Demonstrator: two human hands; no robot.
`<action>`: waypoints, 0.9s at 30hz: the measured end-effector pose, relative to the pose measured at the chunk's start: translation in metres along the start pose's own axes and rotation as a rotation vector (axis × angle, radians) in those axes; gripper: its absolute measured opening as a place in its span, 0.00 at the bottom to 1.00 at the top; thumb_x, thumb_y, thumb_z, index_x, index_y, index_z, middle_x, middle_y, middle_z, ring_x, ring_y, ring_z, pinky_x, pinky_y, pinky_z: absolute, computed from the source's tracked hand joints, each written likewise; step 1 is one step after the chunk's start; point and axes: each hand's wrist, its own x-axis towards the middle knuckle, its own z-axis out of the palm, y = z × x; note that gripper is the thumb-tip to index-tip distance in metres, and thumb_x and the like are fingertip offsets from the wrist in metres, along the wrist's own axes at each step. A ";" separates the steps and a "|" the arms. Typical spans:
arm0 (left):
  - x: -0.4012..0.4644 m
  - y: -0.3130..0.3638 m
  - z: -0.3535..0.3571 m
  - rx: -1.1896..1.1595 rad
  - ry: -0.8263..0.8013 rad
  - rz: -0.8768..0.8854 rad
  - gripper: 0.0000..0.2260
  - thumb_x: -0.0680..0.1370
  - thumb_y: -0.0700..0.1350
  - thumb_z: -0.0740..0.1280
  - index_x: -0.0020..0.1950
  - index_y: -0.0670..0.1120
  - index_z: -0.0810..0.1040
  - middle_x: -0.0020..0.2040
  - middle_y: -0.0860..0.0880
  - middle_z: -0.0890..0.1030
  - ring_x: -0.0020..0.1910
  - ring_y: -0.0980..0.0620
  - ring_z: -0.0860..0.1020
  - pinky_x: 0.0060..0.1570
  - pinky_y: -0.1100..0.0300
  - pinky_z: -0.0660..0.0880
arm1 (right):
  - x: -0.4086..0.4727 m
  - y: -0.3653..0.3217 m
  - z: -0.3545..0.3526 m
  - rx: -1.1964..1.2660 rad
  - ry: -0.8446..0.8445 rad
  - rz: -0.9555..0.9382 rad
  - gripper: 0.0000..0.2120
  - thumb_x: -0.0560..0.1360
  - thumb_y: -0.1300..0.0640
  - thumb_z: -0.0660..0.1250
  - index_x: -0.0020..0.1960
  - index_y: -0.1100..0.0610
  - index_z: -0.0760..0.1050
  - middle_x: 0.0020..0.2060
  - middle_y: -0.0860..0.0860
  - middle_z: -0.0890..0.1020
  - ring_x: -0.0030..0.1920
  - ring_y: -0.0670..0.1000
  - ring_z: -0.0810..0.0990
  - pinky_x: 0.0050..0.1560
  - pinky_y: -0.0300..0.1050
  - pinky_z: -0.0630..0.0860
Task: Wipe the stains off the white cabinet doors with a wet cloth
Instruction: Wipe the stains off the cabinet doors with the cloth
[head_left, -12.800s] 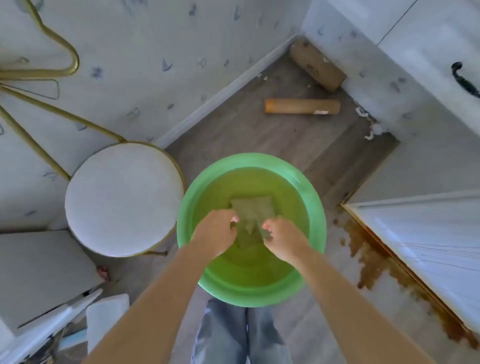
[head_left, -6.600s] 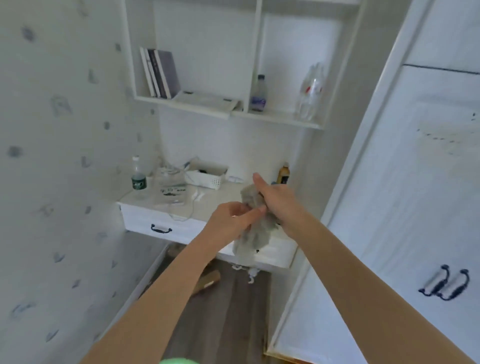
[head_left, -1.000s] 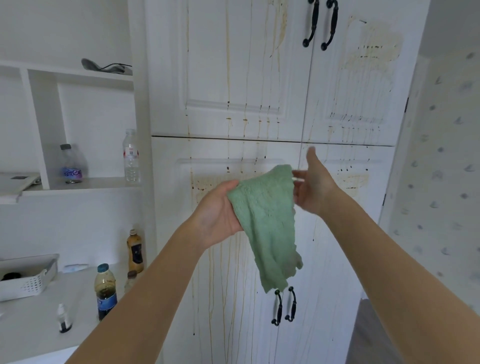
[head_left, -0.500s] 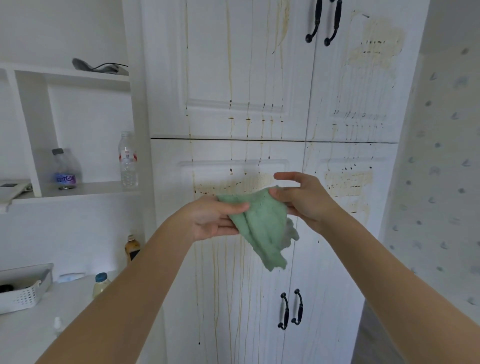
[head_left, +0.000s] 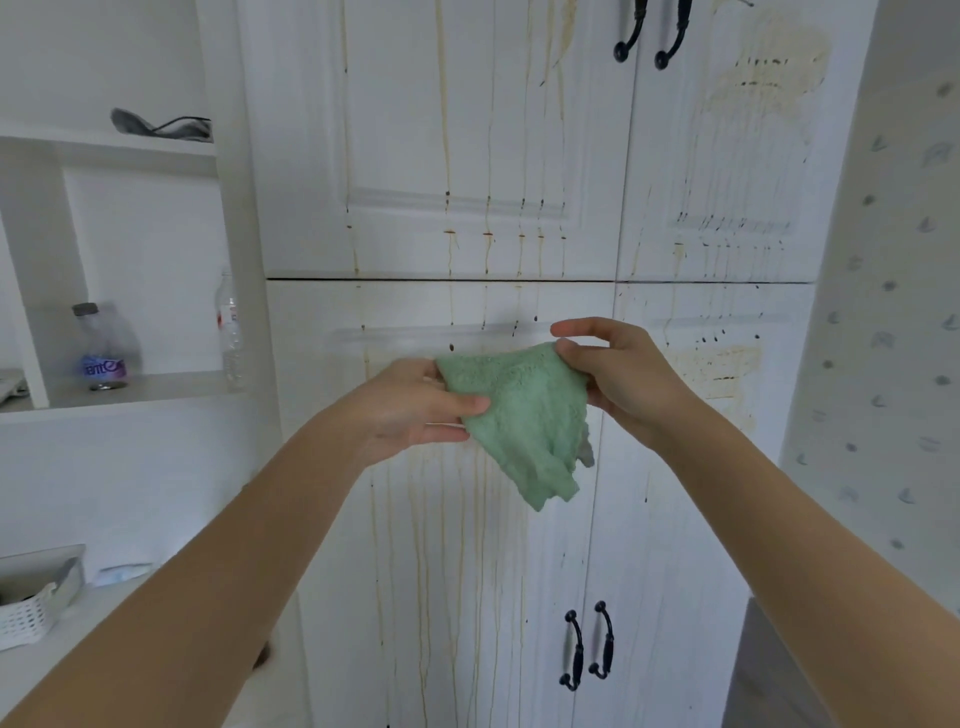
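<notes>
A green cloth (head_left: 524, 415) hangs folded in front of me, held in the air by both hands. My left hand (head_left: 410, 405) pinches its left edge and my right hand (head_left: 618, 374) grips its upper right corner. Behind it stand the white cabinet doors (head_left: 467, 145), streaked with brown drip lines on the upper and lower left doors and with yellowish smears (head_left: 717, 374) on the right doors. The cloth is short of the doors and does not touch them.
Black handles sit at the top (head_left: 649, 36) and bottom (head_left: 587, 644) of the doors. To the left are open shelves with a squat bottle (head_left: 101, 348) and a clear bottle (head_left: 231, 327), a white desk top with a white basket (head_left: 31, 597). Patterned wallpaper is on the right.
The cloth has been folded from a long hanging sheet into a smaller bunch between my hands. My right hand has closed onto it. The view has shifted slightly closer to the doors.
</notes>
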 end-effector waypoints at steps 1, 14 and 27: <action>0.005 0.005 0.002 -0.015 0.059 0.029 0.14 0.71 0.32 0.70 0.55 0.38 0.75 0.49 0.42 0.83 0.45 0.49 0.83 0.42 0.59 0.80 | 0.006 -0.001 -0.006 0.029 -0.047 -0.002 0.09 0.75 0.65 0.67 0.55 0.59 0.76 0.43 0.57 0.82 0.39 0.50 0.82 0.41 0.40 0.79; 0.063 0.093 0.033 0.448 0.514 0.539 0.06 0.69 0.37 0.74 0.42 0.46 0.81 0.43 0.49 0.82 0.43 0.53 0.80 0.45 0.62 0.78 | 0.095 -0.046 -0.056 -0.331 -0.027 -0.384 0.06 0.73 0.60 0.71 0.44 0.49 0.80 0.47 0.45 0.81 0.49 0.46 0.80 0.49 0.36 0.75; 0.147 0.182 0.045 1.351 0.941 0.659 0.04 0.75 0.44 0.67 0.48 0.48 0.79 0.48 0.51 0.76 0.52 0.50 0.73 0.44 0.59 0.71 | 0.183 -0.094 -0.038 -0.918 0.485 -0.718 0.06 0.75 0.63 0.65 0.50 0.58 0.79 0.48 0.50 0.63 0.40 0.48 0.66 0.29 0.39 0.62</action>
